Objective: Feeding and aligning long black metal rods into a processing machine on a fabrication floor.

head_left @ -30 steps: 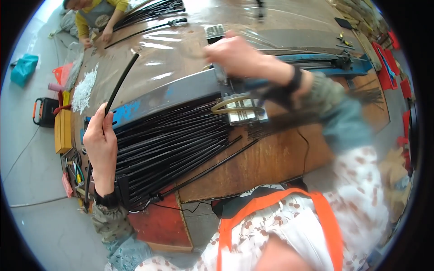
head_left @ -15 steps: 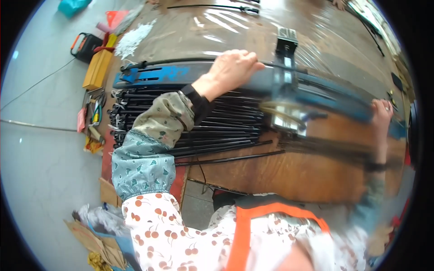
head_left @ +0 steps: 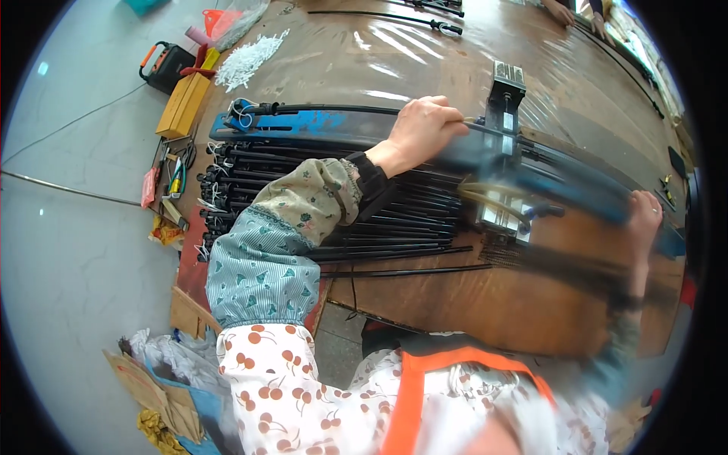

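My left hand (head_left: 428, 129) is closed around a thin black rod (head_left: 341, 109), just left of an upright metal press-like unit (head_left: 506, 91). The rod lies along a long blue fixture bar (head_left: 311, 121), and its left end has a black fitting with a white loop. Toward the bar's right end, my right hand (head_left: 644, 216) has its fingers curled; blur hides what they hold. Yellowish hoses (head_left: 497, 196) run at the unit's near side. Below my left hand, a row of similar black rods (head_left: 409, 216) lies side by side on the table.
White small pieces (head_left: 250, 62) form a pile near a yellow box (head_left: 182, 106) and a black case (head_left: 167, 68). Hand tools (head_left: 178, 178) lie at the left edge. More rods (head_left: 387, 18) lie at the far side, where another person's hands (head_left: 561, 14) show.
The whole view has shifted, so the scene sits further right. Both hands keep about the same places on the fixture. More of another person's hands shows at the far right.
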`<state>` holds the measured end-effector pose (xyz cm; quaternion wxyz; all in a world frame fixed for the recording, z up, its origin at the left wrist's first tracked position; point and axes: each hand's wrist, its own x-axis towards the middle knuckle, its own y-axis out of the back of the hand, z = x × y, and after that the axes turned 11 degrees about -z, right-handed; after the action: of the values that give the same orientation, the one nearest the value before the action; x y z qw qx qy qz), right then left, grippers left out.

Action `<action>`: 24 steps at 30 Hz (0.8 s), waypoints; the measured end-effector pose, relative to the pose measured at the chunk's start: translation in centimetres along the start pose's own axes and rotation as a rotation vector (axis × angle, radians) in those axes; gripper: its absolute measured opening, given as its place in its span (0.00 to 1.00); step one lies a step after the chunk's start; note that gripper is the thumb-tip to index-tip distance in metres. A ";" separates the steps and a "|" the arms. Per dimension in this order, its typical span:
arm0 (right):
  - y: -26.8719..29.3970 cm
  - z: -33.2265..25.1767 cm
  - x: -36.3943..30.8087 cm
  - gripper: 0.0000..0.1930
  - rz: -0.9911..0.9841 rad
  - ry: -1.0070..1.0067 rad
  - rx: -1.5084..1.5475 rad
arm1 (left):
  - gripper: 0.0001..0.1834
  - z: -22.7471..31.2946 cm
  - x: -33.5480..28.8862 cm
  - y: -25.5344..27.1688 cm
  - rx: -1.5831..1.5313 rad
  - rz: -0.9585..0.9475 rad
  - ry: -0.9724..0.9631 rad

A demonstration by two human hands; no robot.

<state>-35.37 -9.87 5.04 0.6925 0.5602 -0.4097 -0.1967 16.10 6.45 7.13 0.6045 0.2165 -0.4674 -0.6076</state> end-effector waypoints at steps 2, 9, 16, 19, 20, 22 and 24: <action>1.8 -3.3 0.1 0.14 0.041 0.090 -0.074 | 0.12 0.0 0.3 0.2 -0.014 -0.005 -0.027; 3.2 -14.1 -1.7 0.16 0.036 0.264 0.048 | 0.13 0.3 2.1 -0.8 0.240 -0.328 0.143; 1.8 -17.5 -2.5 0.18 0.006 0.250 0.281 | 0.14 0.9 1.3 -1.3 0.323 -0.183 0.092; 0.4 -18.9 -1.4 0.17 0.013 0.277 0.362 | 0.14 1.2 1.2 -1.5 0.324 -0.206 0.082; -0.5 -19.1 -0.9 0.16 -0.023 0.302 0.513 | 0.14 1.4 1.2 -1.7 0.309 -0.214 0.075; -0.4 -19.8 -0.5 0.15 -0.064 0.312 0.611 | 0.13 1.0 1.2 -1.5 0.308 -0.174 0.058; -0.8 -19.7 -1.1 0.11 -0.115 0.245 0.813 | 0.13 0.1 1.5 -1.8 0.340 -0.124 -0.014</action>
<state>-20.34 2.84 3.19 0.4469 0.8286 -0.3369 0.0103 14.78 4.77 6.20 0.5175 0.3396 -0.5532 -0.5575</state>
